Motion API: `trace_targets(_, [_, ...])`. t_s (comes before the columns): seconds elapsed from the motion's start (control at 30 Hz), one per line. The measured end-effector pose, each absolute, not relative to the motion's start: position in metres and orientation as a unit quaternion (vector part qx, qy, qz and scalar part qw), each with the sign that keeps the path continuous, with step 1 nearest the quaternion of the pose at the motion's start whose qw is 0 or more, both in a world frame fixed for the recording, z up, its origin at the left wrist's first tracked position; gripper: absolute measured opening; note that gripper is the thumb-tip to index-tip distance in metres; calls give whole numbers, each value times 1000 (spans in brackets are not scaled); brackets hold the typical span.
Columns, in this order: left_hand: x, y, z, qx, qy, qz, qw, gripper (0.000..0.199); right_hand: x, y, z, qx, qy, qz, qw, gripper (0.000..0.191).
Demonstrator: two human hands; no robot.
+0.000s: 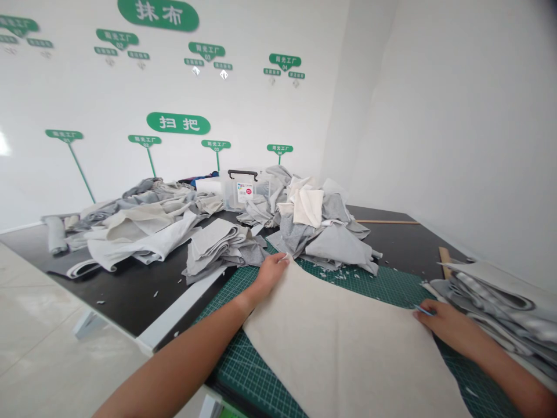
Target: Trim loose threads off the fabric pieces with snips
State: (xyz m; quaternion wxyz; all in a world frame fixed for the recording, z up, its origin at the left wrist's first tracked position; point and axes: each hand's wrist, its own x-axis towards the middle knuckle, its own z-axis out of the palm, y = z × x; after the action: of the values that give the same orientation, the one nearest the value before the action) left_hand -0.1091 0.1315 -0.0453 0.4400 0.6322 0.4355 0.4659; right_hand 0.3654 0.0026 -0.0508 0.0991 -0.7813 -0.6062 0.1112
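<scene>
A large piece of cream fabric (pixel 348 342) lies spread over a green cutting mat (pixel 243 360) with a white grid. At the fabric's far left corner, my left hand (pixel 273 273) is closed, pinching the edge between thumb and fingers. My right hand (pixel 439 322) is closed at the fabric's right edge. A thin light-blue stick-like tool (pixel 423 310) pokes out of its fingers; its kind is too small to tell. Whether those fingers also grip the cloth is unclear. Small white scraps (pixel 343 273) dot the mat beyond the fabric.
Heaped grey and cream cloth pieces (pixel 339 244) rest past the mat, beside a folded grey stack (pixel 221 244). A clear plastic box (pixel 232 194) stands behind, with more cloth (pixel 143 220) at left. Layered fabric (pixel 509 307) is piled at right, near wooden strips (pixel 444 261).
</scene>
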Motion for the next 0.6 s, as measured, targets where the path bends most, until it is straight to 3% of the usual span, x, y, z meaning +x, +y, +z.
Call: trace_targets(0.6, [-110,130,-42,617,429,460,473,40,362,0,-48,-785,-602,107,97,37])
